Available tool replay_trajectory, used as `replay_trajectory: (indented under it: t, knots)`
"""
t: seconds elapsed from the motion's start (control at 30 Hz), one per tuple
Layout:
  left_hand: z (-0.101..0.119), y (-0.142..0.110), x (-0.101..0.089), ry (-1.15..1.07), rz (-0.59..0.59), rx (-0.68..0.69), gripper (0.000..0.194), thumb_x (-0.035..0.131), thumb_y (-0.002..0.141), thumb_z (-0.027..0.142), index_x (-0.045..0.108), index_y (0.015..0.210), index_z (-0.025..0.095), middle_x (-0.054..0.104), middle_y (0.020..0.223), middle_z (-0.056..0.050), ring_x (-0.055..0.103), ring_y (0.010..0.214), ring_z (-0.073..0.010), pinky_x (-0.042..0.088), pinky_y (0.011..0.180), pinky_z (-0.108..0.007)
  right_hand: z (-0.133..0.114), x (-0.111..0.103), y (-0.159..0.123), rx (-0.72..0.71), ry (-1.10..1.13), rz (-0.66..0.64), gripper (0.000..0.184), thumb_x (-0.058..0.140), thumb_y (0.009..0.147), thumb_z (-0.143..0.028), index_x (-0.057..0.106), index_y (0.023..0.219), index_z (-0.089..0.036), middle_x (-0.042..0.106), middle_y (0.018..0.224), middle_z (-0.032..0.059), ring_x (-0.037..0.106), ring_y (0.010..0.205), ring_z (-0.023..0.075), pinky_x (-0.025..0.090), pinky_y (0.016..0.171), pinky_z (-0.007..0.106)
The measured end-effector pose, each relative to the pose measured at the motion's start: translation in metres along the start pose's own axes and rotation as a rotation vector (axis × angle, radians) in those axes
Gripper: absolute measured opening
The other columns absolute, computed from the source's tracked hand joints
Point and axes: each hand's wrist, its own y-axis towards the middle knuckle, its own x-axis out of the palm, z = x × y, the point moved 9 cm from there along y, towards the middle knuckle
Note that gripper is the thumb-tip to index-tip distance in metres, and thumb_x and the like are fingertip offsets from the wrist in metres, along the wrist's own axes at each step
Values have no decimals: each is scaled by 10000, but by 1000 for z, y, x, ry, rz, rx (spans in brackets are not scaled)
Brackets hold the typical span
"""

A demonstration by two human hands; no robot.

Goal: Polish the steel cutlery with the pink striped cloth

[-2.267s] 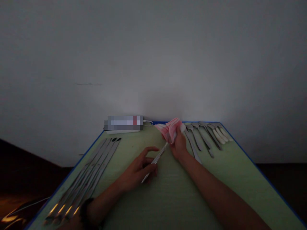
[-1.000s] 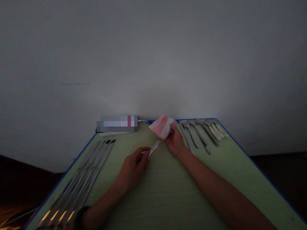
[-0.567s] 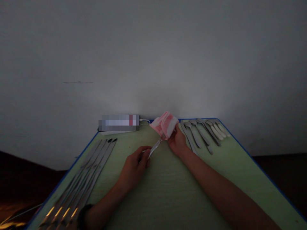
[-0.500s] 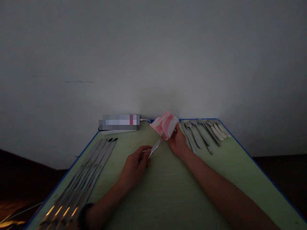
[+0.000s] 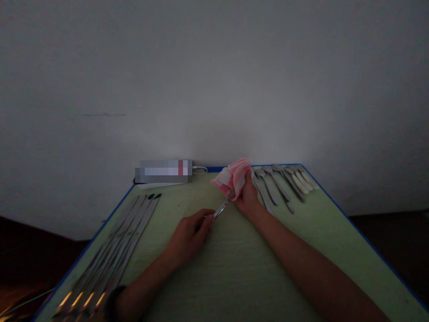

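Observation:
Over the middle of the table, my left hand [image 5: 196,230] is closed on the handle of a piece of metal cutlery [image 5: 221,209]. The far end of the cutlery is hidden inside a pink and white cloth [image 5: 234,176], so I cannot tell whether it is a spoon, fork or knife. My right hand [image 5: 248,197] is closed around the cloth, which wraps the hidden end. Just right of that hand lies a row of cutlery, with spoons [image 5: 270,185] and some pieces with pale handles [image 5: 300,181].
The light green table [image 5: 241,268] has a blue edge and stands against a grey wall. Several long metal pieces [image 5: 134,232] lie in a row along its left side. A blurred-out box-like object [image 5: 164,172] with a white cable [image 5: 201,170] sits at the back left.
The cloth has shifted and been refolded around the hidden end of the cutlery. Both hands keep their hold, and the whole view has moved slightly.

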Motion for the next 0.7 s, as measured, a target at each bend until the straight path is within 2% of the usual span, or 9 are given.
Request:
replay_trajectory:
  t: [0.07,0.13,0.3,0.37,0.47,0.53,0.7]
  knots:
    - [4,-1,1,-1,-21,20,392,390,873,402,578,1096,141,517,544,35,454,492,-116,315,457,-202,1,-5,-2,10,-10,65,397,415,818,-558,590,832,-202,667,790,12,593,637,126,465,521,237]
    - [7,-3,2,-7,-29,32,389,402,867,391,565,1110,135,521,543,35,450,492,-115,307,448,-196,-4,-6,-8,-42,-126,102,421,423,803,-576,580,755,-188,639,695,5,556,576,120,428,488,226]
    - [7,-1,-3,-69,29,25,373,399,865,375,564,1096,132,554,581,21,469,502,-117,337,461,-195,-11,6,-37,-199,-701,142,538,377,780,-641,491,544,-172,484,481,-10,401,442,95,261,393,223]
    - [6,2,-5,-69,56,30,351,414,852,373,589,1035,129,576,611,6,485,522,-125,355,474,-200,-4,16,-48,-203,-805,89,540,362,792,-630,473,528,-173,460,467,-11,385,434,92,246,395,227]
    - [6,4,-8,-47,96,33,325,436,834,374,619,920,119,590,640,-10,501,560,-135,374,492,-205,7,26,-56,-193,-822,0,514,407,781,-615,458,522,-173,441,466,-16,369,431,84,247,395,223]
    - [5,5,-9,-48,104,18,334,438,834,383,622,920,118,578,617,-2,493,546,-132,371,485,-205,10,25,-52,-182,-774,-10,498,445,761,-613,464,529,-173,438,475,-19,362,431,79,250,393,219]
    - [5,2,-2,-35,48,-10,389,423,852,415,604,1056,138,530,522,38,463,471,-116,340,454,-200,6,-2,-24,-136,-455,114,468,447,750,-631,510,609,-189,496,518,-18,417,454,94,308,404,218]
